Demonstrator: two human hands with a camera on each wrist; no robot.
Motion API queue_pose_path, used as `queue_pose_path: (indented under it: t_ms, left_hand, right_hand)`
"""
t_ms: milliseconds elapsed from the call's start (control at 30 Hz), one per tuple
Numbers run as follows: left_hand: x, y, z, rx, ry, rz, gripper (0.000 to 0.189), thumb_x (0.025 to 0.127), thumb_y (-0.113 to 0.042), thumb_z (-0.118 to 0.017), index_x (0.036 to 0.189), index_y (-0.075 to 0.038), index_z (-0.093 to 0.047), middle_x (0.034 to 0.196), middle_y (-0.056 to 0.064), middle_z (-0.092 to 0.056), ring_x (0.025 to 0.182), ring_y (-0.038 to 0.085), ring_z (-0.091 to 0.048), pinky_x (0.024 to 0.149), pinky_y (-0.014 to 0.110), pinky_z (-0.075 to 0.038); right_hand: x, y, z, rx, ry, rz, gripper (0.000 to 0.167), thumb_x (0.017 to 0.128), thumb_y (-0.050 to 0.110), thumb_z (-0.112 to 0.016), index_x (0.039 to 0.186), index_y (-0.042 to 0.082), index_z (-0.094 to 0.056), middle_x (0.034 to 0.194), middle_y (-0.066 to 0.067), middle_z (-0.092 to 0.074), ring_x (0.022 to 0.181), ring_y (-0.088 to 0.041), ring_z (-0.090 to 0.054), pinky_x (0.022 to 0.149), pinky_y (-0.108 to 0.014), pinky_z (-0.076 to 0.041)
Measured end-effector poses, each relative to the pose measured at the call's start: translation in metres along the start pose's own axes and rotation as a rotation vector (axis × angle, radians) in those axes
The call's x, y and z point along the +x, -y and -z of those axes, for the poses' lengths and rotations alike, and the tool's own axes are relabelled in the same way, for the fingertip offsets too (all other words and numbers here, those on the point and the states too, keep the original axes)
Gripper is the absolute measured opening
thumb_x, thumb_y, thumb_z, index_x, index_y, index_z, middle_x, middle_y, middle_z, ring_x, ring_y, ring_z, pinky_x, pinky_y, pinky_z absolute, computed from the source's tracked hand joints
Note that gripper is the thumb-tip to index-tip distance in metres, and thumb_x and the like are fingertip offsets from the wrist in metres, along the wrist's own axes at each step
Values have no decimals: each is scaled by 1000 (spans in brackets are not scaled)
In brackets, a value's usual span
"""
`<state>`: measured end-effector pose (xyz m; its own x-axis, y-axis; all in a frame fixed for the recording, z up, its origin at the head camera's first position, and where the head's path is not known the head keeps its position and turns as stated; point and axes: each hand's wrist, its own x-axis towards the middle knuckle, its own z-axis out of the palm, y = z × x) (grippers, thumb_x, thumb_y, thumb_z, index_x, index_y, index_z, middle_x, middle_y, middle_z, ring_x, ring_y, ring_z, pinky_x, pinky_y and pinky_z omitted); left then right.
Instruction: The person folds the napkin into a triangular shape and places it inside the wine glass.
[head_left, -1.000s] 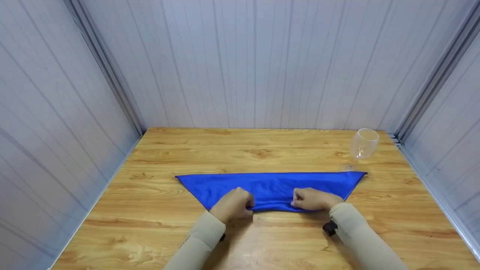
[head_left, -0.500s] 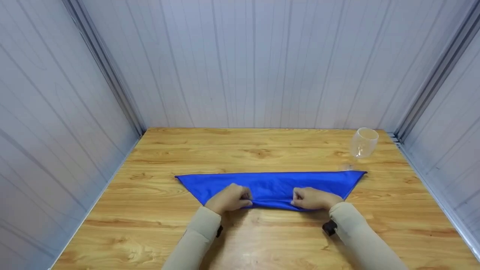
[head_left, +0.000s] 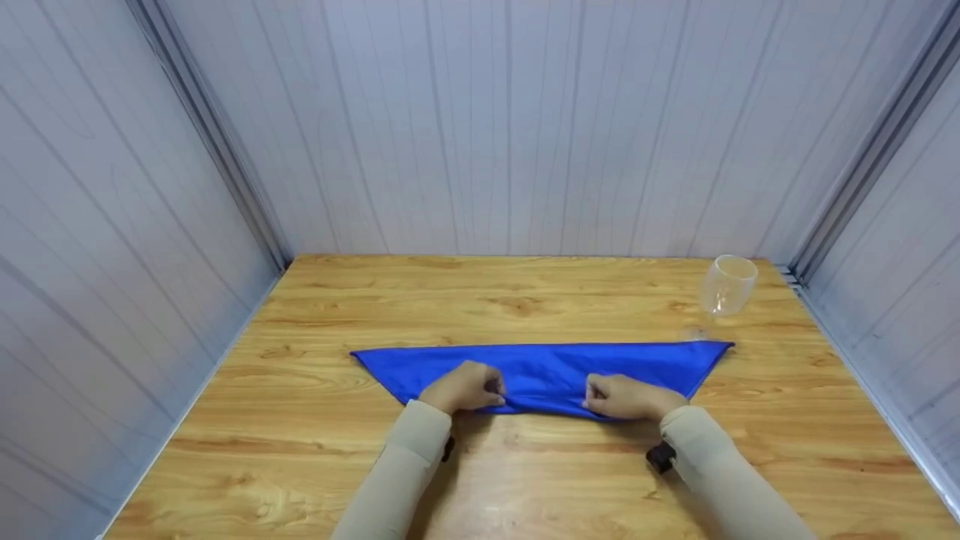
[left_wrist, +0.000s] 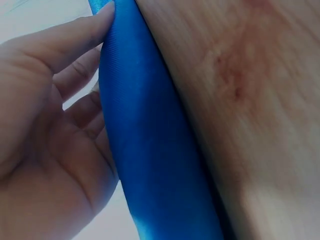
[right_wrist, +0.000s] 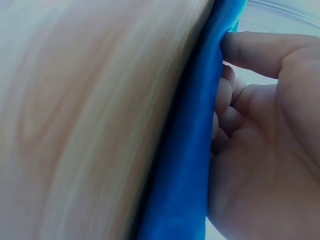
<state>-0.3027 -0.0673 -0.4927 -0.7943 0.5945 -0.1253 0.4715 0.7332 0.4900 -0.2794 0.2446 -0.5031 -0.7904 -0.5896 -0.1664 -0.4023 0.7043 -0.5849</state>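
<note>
A shiny blue cloth (head_left: pixel 540 367) lies on the wooden table, its long straight edge at the far side and a pointed corner at either end. At the near folded edge, left of centre, my left hand (head_left: pixel 465 386) pinches the fabric between thumb and curled fingers. Further right along that same edge, my right hand (head_left: pixel 626 396) pinches it too. In the left wrist view the thumb presses on the blue cloth (left_wrist: pixel 145 130); the right wrist view has the thumb and curled fingers against the cloth (right_wrist: pixel 192 145). Parts of the near edge are hidden under both hands.
A clear stemmed glass (head_left: pixel 729 286) stands at the back right, its foot just behind the cloth's right corner. The wooden table (head_left: pixel 517 480) is bounded by pale panel walls (head_left: pixel 480 127) at the back and both sides.
My left hand has moved slightly away from me, carrying its part of the near edge forward. The right hand has stayed in place on the cloth.
</note>
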Motion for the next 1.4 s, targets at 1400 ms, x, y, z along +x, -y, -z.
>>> queue_pose_path:
  t_ms: [1400]
  left_hand:
    - [0,1,-2,-57,-4,77,10,91,-22,-77,86,-19,-69,84,-9,-63,82,8,-57,80,31,-50]
  right_hand:
    - [-4,14,8,-280,-105,152,13,97,-2,-55,98,2,-67,95,-7,-68,93,-26,-66,82,-45,-54]
